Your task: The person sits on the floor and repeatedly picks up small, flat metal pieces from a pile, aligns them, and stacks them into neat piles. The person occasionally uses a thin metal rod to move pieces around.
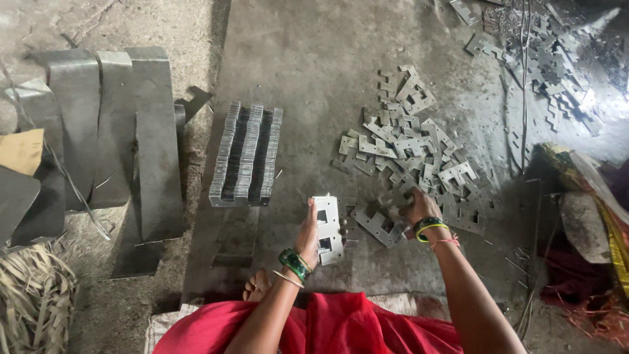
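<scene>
Plates pinched upright as a small stack in left hand could slip and splay while right hand, fingers curled, grabs from the loose pile on the floor.

A dusty grey concrete floor spreads everywhere. Bent sheet-metal strips stand well left of the left hand, dry straw below them. Bright light falls far upper right.
</scene>
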